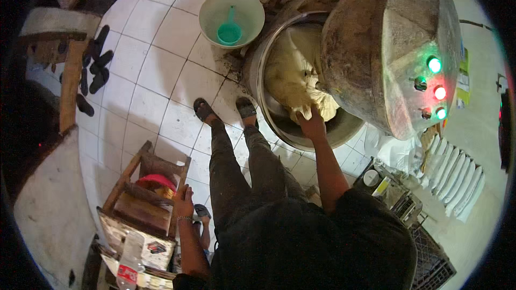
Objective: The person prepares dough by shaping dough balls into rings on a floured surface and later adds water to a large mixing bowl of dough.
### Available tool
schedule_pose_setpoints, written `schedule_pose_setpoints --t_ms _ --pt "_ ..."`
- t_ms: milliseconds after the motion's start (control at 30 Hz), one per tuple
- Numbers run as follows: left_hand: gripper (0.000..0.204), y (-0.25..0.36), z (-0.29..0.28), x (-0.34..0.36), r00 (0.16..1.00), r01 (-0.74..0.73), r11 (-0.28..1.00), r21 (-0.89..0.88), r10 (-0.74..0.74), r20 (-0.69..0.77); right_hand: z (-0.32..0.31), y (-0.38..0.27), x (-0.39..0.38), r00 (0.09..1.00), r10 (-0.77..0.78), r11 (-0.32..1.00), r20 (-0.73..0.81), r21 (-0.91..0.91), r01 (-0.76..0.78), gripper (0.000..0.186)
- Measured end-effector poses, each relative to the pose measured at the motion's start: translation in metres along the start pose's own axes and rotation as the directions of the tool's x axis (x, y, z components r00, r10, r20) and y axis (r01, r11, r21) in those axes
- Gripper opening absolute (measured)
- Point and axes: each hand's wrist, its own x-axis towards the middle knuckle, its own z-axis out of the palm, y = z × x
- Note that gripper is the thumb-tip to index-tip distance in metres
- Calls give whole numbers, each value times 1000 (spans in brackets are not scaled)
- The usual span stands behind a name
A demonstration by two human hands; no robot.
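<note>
Since the dough [293,67] runs near-to-far, right hand [312,123] is closer, touching its near end | left hand [184,202] way left | can't tell either grip tbh

White tiled floor [156,67], wooden board [72,83] at left, perhaps a pale wall [479,83] right

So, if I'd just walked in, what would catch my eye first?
Probably the glowing green and red round lights on the big weathered grey machine at upper right. Just left of it, the person's bare right hand touches a pale dough-like mass in a large round metal bowl. Farther left, a pale round tub with a teal long-handled scoop inside stands on white floor tiles.
</note>
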Motion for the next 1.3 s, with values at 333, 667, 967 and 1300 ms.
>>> schedule_pose_setpoints --t_ms 333,667,967,1300 --pt "47 87 -72 100 979 -183 906 382 134 151 100 36 88 996 59 991 -64 -118 -66 95" --pt "43 95 -90 113 966 -246 853 461 179 186 5 32 20 941 293 950 -171 164 -266 98" --pt "44 144 -60 72 925 -368 864 345 301 234 -2 11 -5 980 132 991 -146 18 -131 65" --pt "47 99 -107 174 966 -78 862 501 -60 252 -18 -180 -41 815 -90 932 -572 241 272 29"
